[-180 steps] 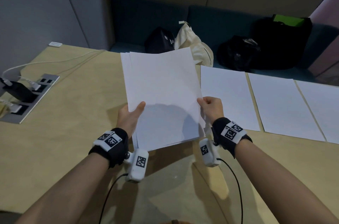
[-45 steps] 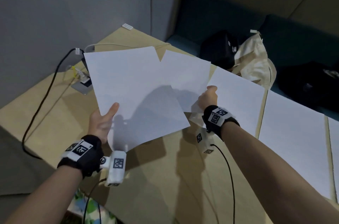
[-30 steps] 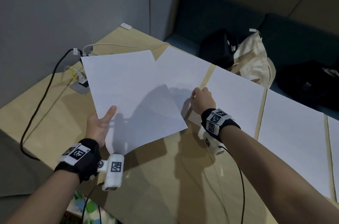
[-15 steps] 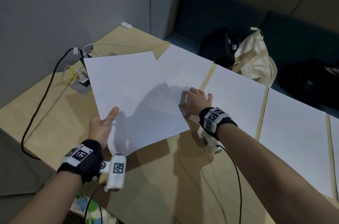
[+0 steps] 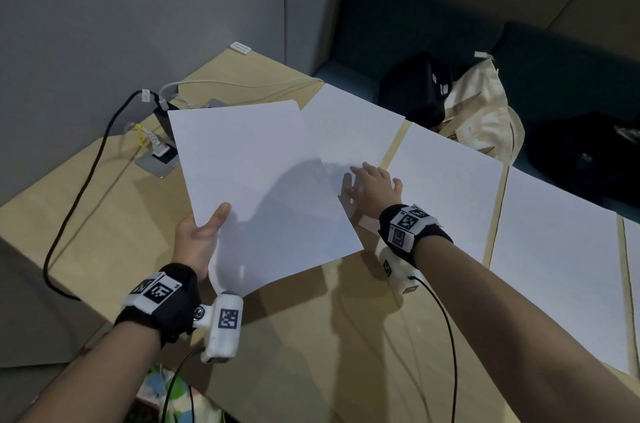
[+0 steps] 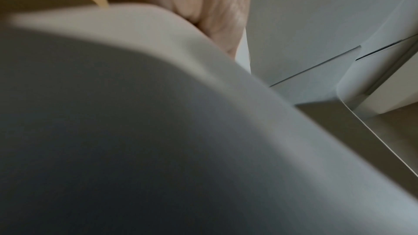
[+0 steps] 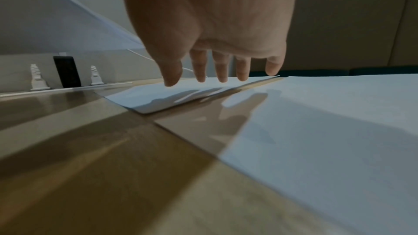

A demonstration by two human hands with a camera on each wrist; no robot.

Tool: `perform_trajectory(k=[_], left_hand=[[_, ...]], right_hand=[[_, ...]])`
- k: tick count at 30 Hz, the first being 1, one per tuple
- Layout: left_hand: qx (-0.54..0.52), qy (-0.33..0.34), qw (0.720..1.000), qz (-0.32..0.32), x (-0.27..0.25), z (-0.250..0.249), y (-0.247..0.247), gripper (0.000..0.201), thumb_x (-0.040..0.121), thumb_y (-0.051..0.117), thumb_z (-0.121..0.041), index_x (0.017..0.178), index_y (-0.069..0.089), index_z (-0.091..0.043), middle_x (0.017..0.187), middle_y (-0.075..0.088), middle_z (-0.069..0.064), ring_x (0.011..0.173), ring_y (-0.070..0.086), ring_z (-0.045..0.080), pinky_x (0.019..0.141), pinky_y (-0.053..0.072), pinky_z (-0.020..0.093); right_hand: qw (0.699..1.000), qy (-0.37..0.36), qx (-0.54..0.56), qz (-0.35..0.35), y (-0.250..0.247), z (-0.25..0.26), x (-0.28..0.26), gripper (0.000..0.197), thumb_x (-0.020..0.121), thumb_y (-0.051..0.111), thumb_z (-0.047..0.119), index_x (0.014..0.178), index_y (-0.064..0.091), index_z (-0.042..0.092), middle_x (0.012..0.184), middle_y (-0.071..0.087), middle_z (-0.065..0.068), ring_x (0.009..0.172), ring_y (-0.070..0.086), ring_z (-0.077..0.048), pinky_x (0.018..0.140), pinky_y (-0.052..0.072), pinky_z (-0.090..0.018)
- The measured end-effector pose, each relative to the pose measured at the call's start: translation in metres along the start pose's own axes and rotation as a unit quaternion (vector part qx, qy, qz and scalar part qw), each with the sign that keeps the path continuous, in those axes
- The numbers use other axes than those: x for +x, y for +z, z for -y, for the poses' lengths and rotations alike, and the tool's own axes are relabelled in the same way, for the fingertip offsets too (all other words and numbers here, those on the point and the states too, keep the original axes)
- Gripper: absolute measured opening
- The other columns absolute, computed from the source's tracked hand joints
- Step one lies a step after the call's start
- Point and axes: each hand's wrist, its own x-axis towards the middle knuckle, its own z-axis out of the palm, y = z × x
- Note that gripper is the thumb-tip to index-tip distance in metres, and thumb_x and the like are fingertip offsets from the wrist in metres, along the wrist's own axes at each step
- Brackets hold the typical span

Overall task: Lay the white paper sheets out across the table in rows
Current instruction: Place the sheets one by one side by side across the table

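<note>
The left hand (image 5: 197,242) grasps the paper stack (image 5: 263,187) at its near left corner: the thumb lies on the top sheet, and the remaining fingers are hidden beneath. The stack is held raised above the table (image 5: 311,336), tilted, with its far edge toward 12 o'clock. In the left wrist view the underside of the stack (image 6: 158,149) fills most of the picture, blurred, with part of the palm (image 6: 203,6) above it.

The right hand (image 5: 372,190) is released, fingers straight and spread. It grips nothing. In the right wrist view the fingertips (image 7: 222,78) reach down to the leftmost laid sheet (image 7: 172,94) near that sheet's near right corner; whether they press it or hover just above cannot be told.

In the head view the leftmost laid sheet (image 5: 353,131) lies flat on the table, at 1 o'clock from the stack, its left part covered by the stack. A second sheet (image 5: 446,187) lies just beside it at 3 o'clock, separated by a narrow strip of bare table. A third sheet (image 5: 561,280) continues the row farther to the right, and the edge of a fourth (image 5: 633,249) shows at the picture border.

At 10 o'clock from the stack, a power socket panel (image 5: 157,163) is set into the table, with a black cable (image 5: 86,180) and a white cable (image 5: 242,85) plugged in. Beyond the table at 1 o'clock, a black bag (image 5: 412,93) and a cream cloth bag (image 5: 485,111) rest on a dark bench (image 5: 554,69).
</note>
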Motion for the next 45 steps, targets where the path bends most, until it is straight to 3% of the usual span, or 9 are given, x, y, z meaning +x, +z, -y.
perform_trajectory(k=[7,10,15,18,24,30,35,39,45], left_hand=[[0.032,-0.006,0.999,0.017,-0.006,-0.001,0.012,0.015,0.088,0.062,-0.020,0.095,0.063,-0.008,0.076,0.067,-0.004,0.065,0.066,0.012,0.052,0.050,0.020],[0.051,0.022,0.997,0.057,-0.016,-0.003,0.022,0.017,0.089,0.060,-0.018,0.101,0.063,-0.006,0.082,0.064,-0.003,0.074,0.060,0.014,0.053,0.048,0.012],[0.050,0.035,0.996,0.071,-0.024,-0.002,0.034,0.030,0.093,0.054,-0.025,0.109,0.062,-0.001,0.102,0.064,0.008,0.094,0.058,0.020,0.082,0.045,0.028],[0.040,0.010,0.997,0.071,-0.025,0.003,0.036,0.028,0.095,0.047,-0.031,0.082,0.057,-0.008,0.087,0.055,0.012,0.087,0.050,0.021,0.078,0.040,0.033],[0.037,0.020,0.994,0.104,-0.038,0.005,0.049,0.028,0.089,0.061,-0.019,0.103,0.066,0.005,0.107,0.067,0.013,0.102,0.061,0.026,0.098,0.046,0.040],[0.063,0.064,0.992,0.093,-0.065,0.008,0.071,0.027,0.081,0.070,-0.019,0.061,0.056,-0.010,0.051,0.050,-0.009,0.051,0.044,0.004,0.060,0.038,0.018],[0.031,0.089,0.993,0.072,-0.087,0.015,0.082,0.017,0.091,0.058,-0.019,0.094,0.064,-0.004,0.079,0.053,0.003,0.072,0.046,0.013,0.068,0.040,0.021],[0.087,0.089,0.990,0.062,-0.087,0.022,0.066,0.030,0.091,0.056,-0.016,0.064,0.049,-0.007,0.062,0.035,0.006,0.060,0.029,0.017,0.062,0.029,0.027],[0.204,0.054,0.978,-0.005,-0.060,0.027,-0.003,0.026,0.084,0.066,-0.020,0.071,0.061,0.002,0.055,0.045,0.006,0.071,0.038,0.020,0.072,0.034,0.027]], right_hand=[[0.963,-0.011,0.269,0.015,-0.019,0.001,-0.028,0.042,0.099,0.036,0.032,0.116,0.060,0.002,0.108,0.066,-0.013,0.096,0.058,-0.025,0.086,0.042,-0.034],[0.945,-0.033,0.324,0.027,-0.025,0.002,-0.050,0.041,0.093,0.049,0.037,0.077,0.055,0.000,0.067,0.048,-0.004,0.062,0.045,-0.018,0.064,0.039,-0.030],[0.923,-0.002,0.383,-0.037,-0.022,-0.009,-0.081,0.042,0.080,0.071,0.010,0.054,0.038,0.017,0.053,0.042,0.006,0.034,0.045,0.003,0.038,0.031,-0.008],[0.904,0.041,0.418,-0.083,-0.019,-0.021,-0.100,0.033,0.080,0.069,0.008,0.057,0.048,0.014,0.051,0.051,0.002,0.037,0.047,-0.002,0.035,0.034,-0.011],[0.878,0.085,0.453,-0.129,-0.017,-0.049,-0.138,0.037,0.086,0.062,0.008,0.053,0.047,0.014,0.038,0.037,0.003,0.026,0.028,-0.004,0.036,0.026,-0.017],[0.857,0.105,0.480,-0.157,-0.013,-0.067,-0.168,0.031,0.087,0.059,0.009,0.058,0.048,0.008,0.052,0.038,-0.004,0.044,0.034,-0.016,0.048,0.030,-0.024],[0.825,0.129,0.513,-0.198,-0.009,-0.085,-0.187,0.019,0.090,0.053,0.009,0.079,0.059,-0.005,0.071,0.050,-0.011,0.064,0.043,-0.021,0.057,0.037,-0.028],[0.801,0.134,0.540,-0.223,-0.007,-0.094,-0.199,0.011,0.092,0.048,0.007,0.086,0.057,0.009,0.068,0.052,-0.003,0.056,0.045,-0.015,0.040,0.040,-0.011],[0.765,0.147,0.583,-0.232,0.009,-0.088,-0.206,0.026,0.092,0.049,0.006,0.114,0.058,-0.003,0.083,0.062,-0.005,0.058,0.055,-0.006,0.058,0.048,-0.015]])
